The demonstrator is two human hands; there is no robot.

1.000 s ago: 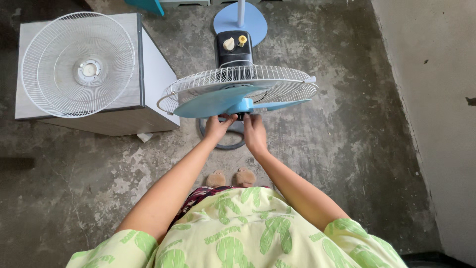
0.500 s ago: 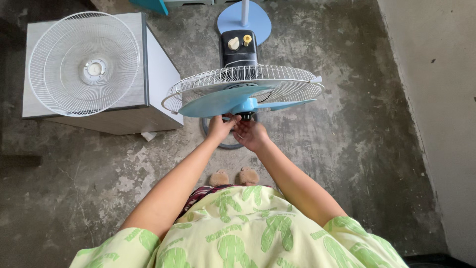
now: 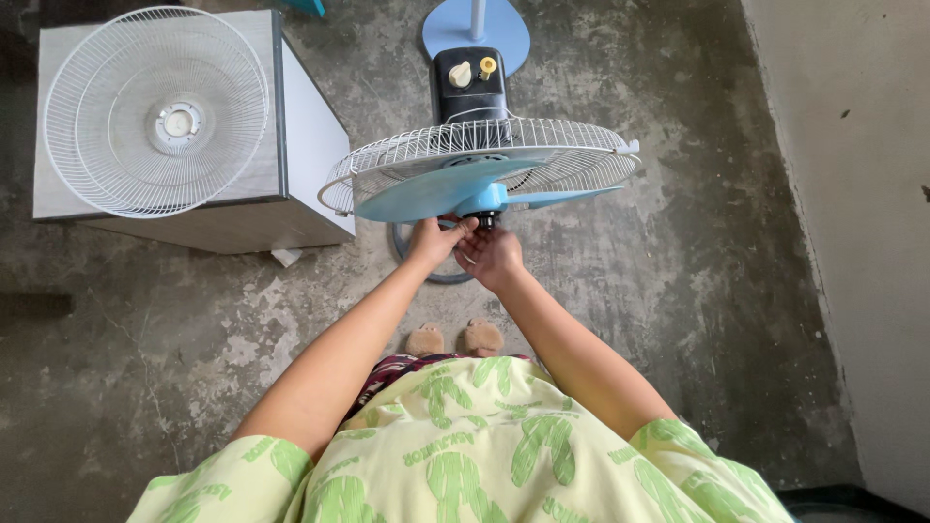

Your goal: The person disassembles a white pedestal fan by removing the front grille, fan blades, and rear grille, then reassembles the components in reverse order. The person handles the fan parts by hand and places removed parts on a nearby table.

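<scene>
A pedestal fan stands in front of me with its front cover off. Its light blue blade [image 3: 426, 190] sits inside the white rear wire guard [image 3: 484, 143], and the black motor housing [image 3: 469, 85] with two pale knobs is behind. My left hand [image 3: 433, 242] and my right hand [image 3: 490, 256] meet at the small dark cap [image 3: 483, 219] on the blade hub. Fingers of both hands pinch that cap. The fan's round blue base [image 3: 504, 27] shows at the top.
The detached white front guard [image 3: 155, 111] lies flat on a grey box-shaped cabinet [image 3: 300, 145] at the left. A dark ring [image 3: 412, 260] lies on the concrete floor under the fan. A plastered wall [image 3: 852, 194] runs along the right. My slippered feet [image 3: 455, 339] are below.
Both hands have closed in from the blade's underside onto the hub cap. The view has shifted slightly; the fan and the cabinet stay in place.
</scene>
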